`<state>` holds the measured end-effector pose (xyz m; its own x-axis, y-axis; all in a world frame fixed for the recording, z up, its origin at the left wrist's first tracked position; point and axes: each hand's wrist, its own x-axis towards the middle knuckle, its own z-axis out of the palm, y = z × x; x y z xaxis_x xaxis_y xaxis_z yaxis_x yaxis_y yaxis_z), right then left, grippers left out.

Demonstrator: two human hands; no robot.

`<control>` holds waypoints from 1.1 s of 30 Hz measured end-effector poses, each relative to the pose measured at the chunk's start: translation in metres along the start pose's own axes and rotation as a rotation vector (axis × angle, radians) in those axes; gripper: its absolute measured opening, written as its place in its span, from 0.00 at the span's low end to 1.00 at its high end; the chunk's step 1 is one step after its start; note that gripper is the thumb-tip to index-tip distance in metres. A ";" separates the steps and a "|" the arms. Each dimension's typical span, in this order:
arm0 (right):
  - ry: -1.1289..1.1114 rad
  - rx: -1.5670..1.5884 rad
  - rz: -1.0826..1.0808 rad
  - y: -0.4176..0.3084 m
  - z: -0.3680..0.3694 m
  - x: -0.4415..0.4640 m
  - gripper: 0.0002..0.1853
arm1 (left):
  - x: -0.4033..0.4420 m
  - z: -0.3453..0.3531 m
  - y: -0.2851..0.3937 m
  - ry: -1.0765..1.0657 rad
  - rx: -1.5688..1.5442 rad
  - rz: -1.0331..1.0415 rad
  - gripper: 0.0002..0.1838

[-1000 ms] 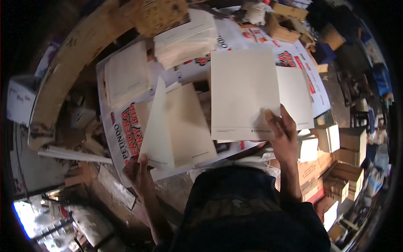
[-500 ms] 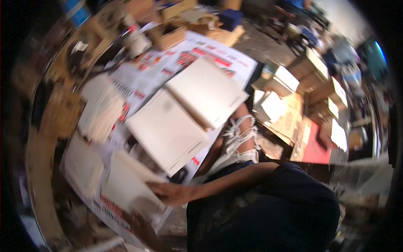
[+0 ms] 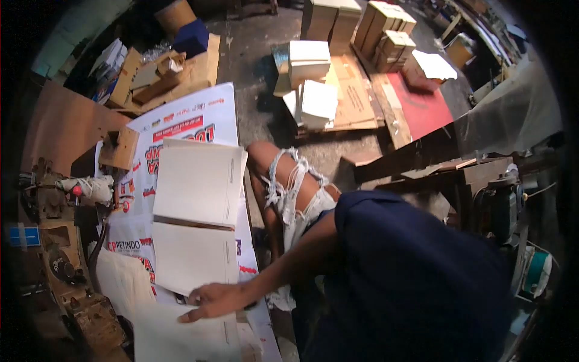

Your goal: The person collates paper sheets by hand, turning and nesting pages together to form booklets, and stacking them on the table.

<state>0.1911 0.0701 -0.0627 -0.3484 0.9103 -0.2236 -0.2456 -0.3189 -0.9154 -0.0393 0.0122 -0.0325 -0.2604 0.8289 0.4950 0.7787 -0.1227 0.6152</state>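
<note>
My right hand (image 3: 214,301) lies at the lower stack of cream paper sheets (image 3: 175,335), thumb spread from the fingers. Its fingertips are at the border with the middle paper stack (image 3: 196,256); nothing is visibly gripped. Beyond that, an upper paper stack (image 3: 196,184) lies against the middle one, with small print along its right edge. Loose, fanned sheets (image 3: 123,280) lie to the left. All rest on a printed banner (image 3: 226,111) spread over the work surface. My left hand is out of view.
A machine with a cloth-wrapped part (image 3: 90,189) stands at the left. A wooden block (image 3: 119,148) sits on the banner's left side. Tall paper stacks (image 3: 329,24) and cardboard (image 3: 353,96) stand on the floor beyond my knee. A blue box (image 3: 191,36) is at the back.
The view has turned, so the stacks now run up and down the picture. My left hand has left the view. My right hand now lies over the lower stack's top edge.
</note>
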 end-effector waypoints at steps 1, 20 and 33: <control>-0.013 0.043 -0.063 -0.011 -0.009 -0.010 0.31 | 0.004 -0.002 0.013 0.002 0.039 0.004 0.39; 1.125 -0.304 -0.519 -0.100 -0.274 -0.148 0.27 | -0.024 0.298 0.223 -0.679 -0.091 0.527 0.28; 0.896 -0.293 -0.116 -0.067 -0.297 -0.103 0.43 | 0.004 0.180 0.181 -0.701 -0.330 0.379 0.30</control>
<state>0.5116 0.0765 -0.0777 0.5177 0.8347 -0.1879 0.0437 -0.2451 -0.9685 0.2037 0.0914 -0.0297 0.4803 0.8322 0.2771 0.5083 -0.5215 0.6853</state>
